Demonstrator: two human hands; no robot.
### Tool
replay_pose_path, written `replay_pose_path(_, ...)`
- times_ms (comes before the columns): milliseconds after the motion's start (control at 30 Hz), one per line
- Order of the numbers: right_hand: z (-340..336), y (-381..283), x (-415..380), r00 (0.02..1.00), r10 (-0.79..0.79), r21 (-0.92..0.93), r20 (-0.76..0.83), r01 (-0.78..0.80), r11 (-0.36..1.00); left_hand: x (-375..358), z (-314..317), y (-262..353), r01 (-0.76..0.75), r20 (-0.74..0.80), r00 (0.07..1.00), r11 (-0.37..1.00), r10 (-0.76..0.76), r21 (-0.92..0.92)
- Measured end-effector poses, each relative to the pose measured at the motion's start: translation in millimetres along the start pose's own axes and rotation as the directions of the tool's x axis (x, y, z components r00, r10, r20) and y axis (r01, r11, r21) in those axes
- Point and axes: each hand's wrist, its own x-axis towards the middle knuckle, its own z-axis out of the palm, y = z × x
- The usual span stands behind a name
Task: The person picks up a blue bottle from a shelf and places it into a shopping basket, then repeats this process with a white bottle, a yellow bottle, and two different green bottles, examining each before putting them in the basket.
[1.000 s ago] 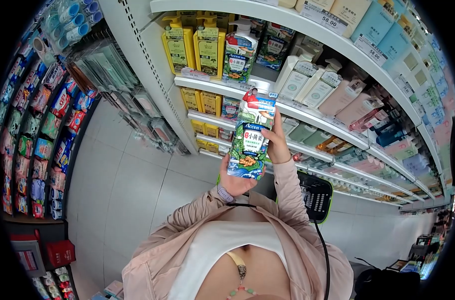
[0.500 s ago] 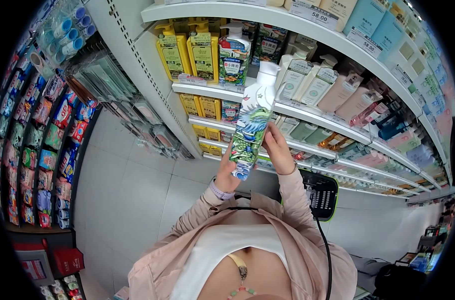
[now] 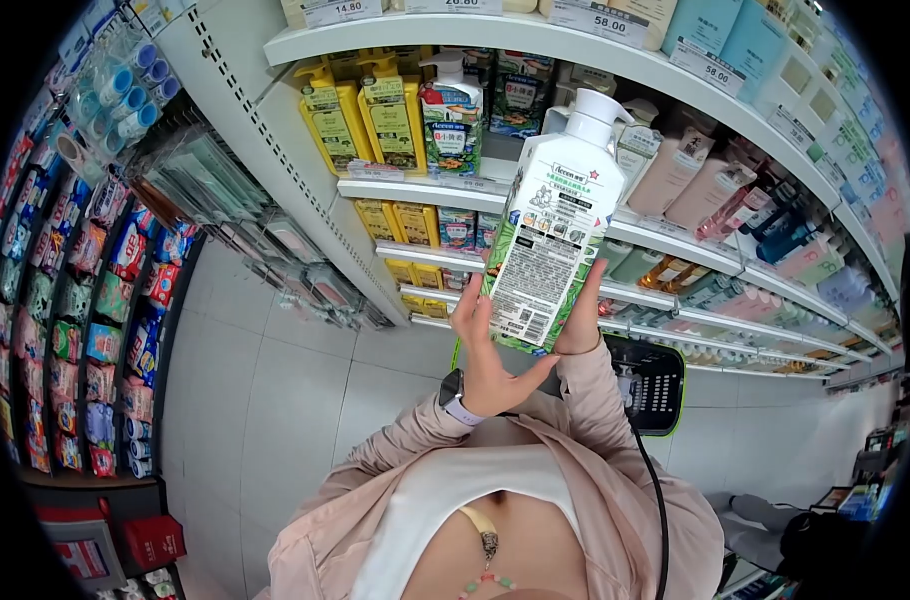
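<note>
A white pump bottle (image 3: 550,225) with green leafy edges is held up before the shelves, tilted to the right. Its text-covered side with a barcode faces me. My right hand (image 3: 581,315) is closed round its lower right side, the fingers partly hidden behind it. At the bottle's lower left edge is my left hand (image 3: 493,365), open, fingers pointing up and thumb stretched out below the bottle's base. A watch (image 3: 455,393) sits on that wrist. Behind the bottle, a similar patterned pump bottle (image 3: 452,125) stands on the shelf beside yellow pump bottles (image 3: 390,120).
Shelves (image 3: 425,192) of bottles curve away to the right. A black basket (image 3: 665,385) with a green rim stands by my right arm. Hanging packets (image 3: 205,175) are at left, past a curved rack of coloured packs (image 3: 95,310). A person's legs (image 3: 760,510) show at lower right.
The bottle has turned from its illustrated side to its text side and moved right. My left hand has loosened from its base, fingers now spread; my right hand has shifted slightly right.
</note>
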Motion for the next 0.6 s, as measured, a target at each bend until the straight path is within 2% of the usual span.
replay_pose_path(133,-6.0,-2.6,3.0,1.000,-0.003,0.009,0.000,0.003,1.000,0.1,1.2,-2.7,-0.058,0.017,0.998,0.998,0.058,0.028)
replay_pose_path(233,-11.9,-4.6,3.5,1.000,0.014,0.054,-0.011,-0.013,0.998,-5.0,3.4,-5.9,-0.064,0.089,0.994,0.998,0.063,0.013)
replay_pose_path(300,-14.8,-6.3,4.7,0.999,0.037,0.119,0.003,-0.037,0.992,-8.0,7.7,-7.9,-0.060,-0.004,0.998,0.998,0.060,0.014)
replay_pose_path(333,-13.9,-7.0,3.5,0.999,0.038,0.120,0.002,-0.038,0.992,-7.4,9.1,-8.2,-0.058,-0.003,0.998,0.998,0.058,0.014)
replay_pose_path(400,-8.3,-11.1,0.0,0.998,0.050,0.256,-0.036,-0.039,0.966,-3.3,11.5,-8.6,-0.133,-0.089,0.988,0.990,0.129,-0.045)
replay_pose_path(500,-5.2,-15.4,-1.0,0.999,0.034,0.220,-0.025,-0.028,0.975,-7.2,12.5,-13.8,-0.048,-0.034,0.998,0.998,0.046,-0.049)
replay_pose_path(600,-6.6,-15.8,-0.8,0.999,0.017,0.152,-0.037,-0.012,0.988,-9.0,13.9,-15.2,-0.040,-0.026,0.999,0.998,0.039,-0.039)
